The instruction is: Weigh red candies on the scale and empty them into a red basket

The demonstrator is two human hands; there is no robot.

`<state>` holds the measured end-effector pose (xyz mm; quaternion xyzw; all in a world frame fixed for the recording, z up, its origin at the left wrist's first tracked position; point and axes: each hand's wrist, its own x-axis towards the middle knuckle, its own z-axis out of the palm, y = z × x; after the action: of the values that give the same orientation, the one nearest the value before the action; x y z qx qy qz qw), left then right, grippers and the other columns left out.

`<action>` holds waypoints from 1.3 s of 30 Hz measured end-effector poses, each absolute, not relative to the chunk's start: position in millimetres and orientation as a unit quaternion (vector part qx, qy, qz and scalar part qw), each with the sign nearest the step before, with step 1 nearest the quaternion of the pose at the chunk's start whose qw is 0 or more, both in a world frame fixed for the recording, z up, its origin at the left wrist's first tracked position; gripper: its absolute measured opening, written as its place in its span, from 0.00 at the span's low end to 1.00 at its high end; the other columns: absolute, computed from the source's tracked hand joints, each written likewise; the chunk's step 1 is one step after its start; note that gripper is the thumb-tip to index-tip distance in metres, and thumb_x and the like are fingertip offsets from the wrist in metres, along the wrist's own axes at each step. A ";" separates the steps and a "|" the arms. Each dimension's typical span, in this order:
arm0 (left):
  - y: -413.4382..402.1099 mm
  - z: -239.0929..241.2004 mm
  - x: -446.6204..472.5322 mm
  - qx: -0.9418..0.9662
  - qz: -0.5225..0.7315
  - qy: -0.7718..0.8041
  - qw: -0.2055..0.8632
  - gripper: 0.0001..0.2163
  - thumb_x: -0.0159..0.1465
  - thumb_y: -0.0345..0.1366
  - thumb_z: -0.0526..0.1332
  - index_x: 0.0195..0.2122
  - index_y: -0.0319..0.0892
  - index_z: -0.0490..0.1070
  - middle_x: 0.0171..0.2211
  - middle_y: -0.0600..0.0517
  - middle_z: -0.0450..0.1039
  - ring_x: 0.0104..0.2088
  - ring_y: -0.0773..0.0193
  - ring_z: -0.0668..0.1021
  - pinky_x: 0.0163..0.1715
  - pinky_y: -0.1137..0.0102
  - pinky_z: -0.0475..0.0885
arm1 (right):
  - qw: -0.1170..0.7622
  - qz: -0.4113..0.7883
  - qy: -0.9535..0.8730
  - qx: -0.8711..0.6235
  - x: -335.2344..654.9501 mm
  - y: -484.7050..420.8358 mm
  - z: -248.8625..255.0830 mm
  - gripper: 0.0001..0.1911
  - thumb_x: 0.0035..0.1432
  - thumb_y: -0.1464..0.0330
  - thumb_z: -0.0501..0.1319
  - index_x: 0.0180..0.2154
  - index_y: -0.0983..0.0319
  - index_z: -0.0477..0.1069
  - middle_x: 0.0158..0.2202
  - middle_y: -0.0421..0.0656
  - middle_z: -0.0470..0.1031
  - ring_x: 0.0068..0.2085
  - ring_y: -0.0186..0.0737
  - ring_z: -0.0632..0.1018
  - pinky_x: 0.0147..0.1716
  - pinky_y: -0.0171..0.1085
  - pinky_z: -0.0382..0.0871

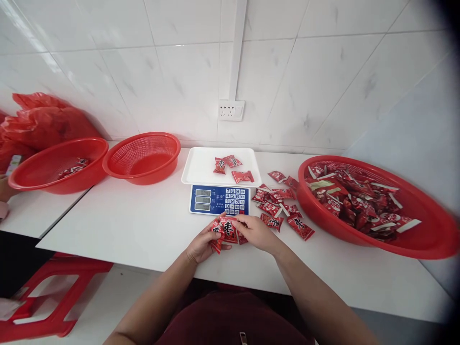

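Packing workroom, by the look of it. Digital scale (212,203) on a plain white desk (143,225); big red plastic basket (436,245) heaped with wrapped snack packets (359,203). Bulging red bags (53,123) far left, another person's arm (3,190) nearby. Red plastic stool (63,311) below. Wall: glossy marbled tile (187,81), surface-run trunking (237,52) down to a socket plate (231,110).

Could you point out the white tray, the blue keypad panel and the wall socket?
White tray (201,165): head view, bare left part of its surface.
Blue keypad panel (220,200): head view, middle of its face.
Wall socket (231,110): head view, middle of its faceplate.
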<state>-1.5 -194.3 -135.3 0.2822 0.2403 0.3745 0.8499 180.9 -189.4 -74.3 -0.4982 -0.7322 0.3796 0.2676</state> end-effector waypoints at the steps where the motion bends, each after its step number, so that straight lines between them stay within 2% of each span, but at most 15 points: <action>1: -193.1 -137.1 -1.5 0.270 0.384 0.250 0.847 0.29 0.54 0.26 0.60 0.56 0.52 0.58 0.46 0.49 0.71 0.43 0.56 0.75 0.35 0.65 0.74 | 0.275 0.365 -0.728 -0.511 180.9 -188.1 -75.3 0.17 0.59 0.60 0.48 0.28 0.59 0.70 0.24 0.38 0.72 0.27 0.37 0.71 0.26 0.33 0.63; 4: -189.4 -142.2 -1.3 0.243 0.405 0.270 0.839 0.23 0.55 0.28 0.61 0.52 0.48 0.63 0.42 0.49 0.72 0.40 0.59 0.77 0.33 0.68 0.75 | 0.301 0.362 -0.706 -0.530 181.3 -182.8 -75.5 0.15 0.58 0.60 0.49 0.26 0.59 0.68 0.22 0.37 0.70 0.25 0.36 0.71 0.25 0.34 0.63; 9: -187.0 -143.7 0.5 0.228 0.435 0.288 0.822 0.14 0.57 0.30 0.61 0.44 0.43 0.67 0.34 0.50 0.74 0.28 0.65 0.77 0.29 0.71 0.73 | 0.357 0.390 -0.653 -0.541 185.0 -167.8 -63.0 0.14 0.57 0.59 0.51 0.30 0.60 0.69 0.19 0.37 0.68 0.22 0.35 0.71 0.22 0.34 0.64; 15: -188.4 -142.2 0.8 0.235 0.437 0.291 0.818 0.15 0.56 0.31 0.62 0.45 0.41 0.65 0.33 0.49 0.73 0.27 0.67 0.75 0.30 0.70 0.73 | 0.503 0.417 -0.561 -0.509 183.7 -136.3 -44.0 0.15 0.54 0.57 0.56 0.30 0.63 0.69 0.21 0.38 0.70 0.24 0.33 0.73 0.26 0.34 0.70; 17: -188.7 -141.9 0.4 0.240 0.434 0.289 0.819 0.15 0.56 0.31 0.62 0.45 0.41 0.65 0.34 0.49 0.73 0.27 0.67 0.75 0.30 0.69 0.72 | 0.547 0.428 -0.529 -0.488 180.7 -123.3 -41.9 0.14 0.54 0.58 0.57 0.35 0.63 0.70 0.25 0.40 0.72 0.27 0.34 0.75 0.30 0.36 0.72; 20: -189.1 -140.9 -0.2 0.245 0.431 0.286 0.820 0.15 0.57 0.31 0.61 0.46 0.40 0.64 0.34 0.48 0.73 0.28 0.67 0.76 0.31 0.68 0.72 | 0.569 0.400 -0.530 -0.485 177.6 -109.7 -42.4 0.20 0.55 0.60 0.56 0.49 0.60 0.66 0.42 0.46 0.73 0.34 0.37 0.77 0.37 0.39 0.73; 22: -189.6 -140.0 -0.4 0.243 0.433 0.278 0.823 0.16 0.56 0.30 0.60 0.47 0.40 0.64 0.36 0.47 0.73 0.29 0.66 0.76 0.33 0.67 0.72 | 0.558 0.339 -0.565 -0.505 177.8 -110.0 -45.0 0.26 0.55 0.61 0.57 0.56 0.57 0.59 0.51 0.48 0.68 0.36 0.39 0.77 0.40 0.42 0.72; 24: -190.4 -139.2 -0.3 0.237 0.435 0.268 0.826 0.16 0.55 0.28 0.59 0.46 0.40 0.64 0.37 0.46 0.73 0.30 0.64 0.76 0.35 0.64 0.72 | 0.535 0.289 -0.607 -0.512 179.5 -119.7 -50.4 0.27 0.55 0.62 0.57 0.56 0.56 0.58 0.52 0.49 0.67 0.37 0.40 0.77 0.40 0.43 0.72; 29: -192.5 -137.4 1.1 0.248 0.435 0.283 0.818 0.14 0.51 0.23 0.60 0.39 0.38 0.67 0.42 0.45 0.73 0.39 0.57 0.77 0.42 0.60 0.70 | 0.462 0.300 -0.663 -0.508 188.7 -166.0 -83.2 0.15 0.58 0.62 0.53 0.43 0.60 0.70 0.36 0.45 0.77 0.31 0.38 0.78 0.31 0.38 0.74; 31: -192.9 -136.3 2.0 0.262 0.424 0.293 0.816 0.12 0.52 0.24 0.61 0.39 0.38 0.67 0.46 0.45 0.71 0.42 0.56 0.76 0.44 0.60 0.69 | 0.440 0.270 -0.683 -0.516 194.4 -183.3 -102.8 0.13 0.58 0.63 0.53 0.41 0.60 0.71 0.35 0.45 0.77 0.33 0.39 0.77 0.31 0.38 0.74; 34: -193.2 -136.1 4.1 0.286 0.409 0.289 0.817 0.13 0.55 0.28 0.62 0.42 0.40 0.67 0.48 0.45 0.69 0.42 0.58 0.76 0.44 0.62 0.69 | 0.388 0.174 -0.758 -0.494 202.7 -203.0 -131.4 0.13 0.57 0.64 0.55 0.43 0.58 0.71 0.41 0.46 0.75 0.42 0.44 0.75 0.41 0.44 0.70; 36: -193.1 -137.5 5.9 0.301 0.413 0.285 0.811 0.14 0.56 0.30 0.63 0.43 0.41 0.66 0.45 0.47 0.70 0.40 0.61 0.76 0.43 0.64 0.69 | 0.331 0.115 -0.812 -0.467 206.4 -212.1 -145.7 0.15 0.55 0.64 0.57 0.45 0.58 0.70 0.47 0.47 0.72 0.49 0.48 0.70 0.48 0.50 0.64; 39: -192.9 -140.9 7.8 0.329 0.410 0.283 0.802 0.11 0.57 0.33 0.63 0.41 0.41 0.66 0.39 0.48 0.72 0.37 0.64 0.76 0.40 0.68 0.69 | 0.272 0.077 -0.841 -0.462 207.8 -219.1 -156.4 0.16 0.55 0.64 0.57 0.47 0.59 0.69 0.50 0.48 0.69 0.51 0.49 0.67 0.50 0.52 0.61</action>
<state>7.8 -192.9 -140.9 0.3290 0.2829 0.4103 0.8021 207.8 -219.1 -156.4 -0.4617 -0.8409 0.0767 0.2717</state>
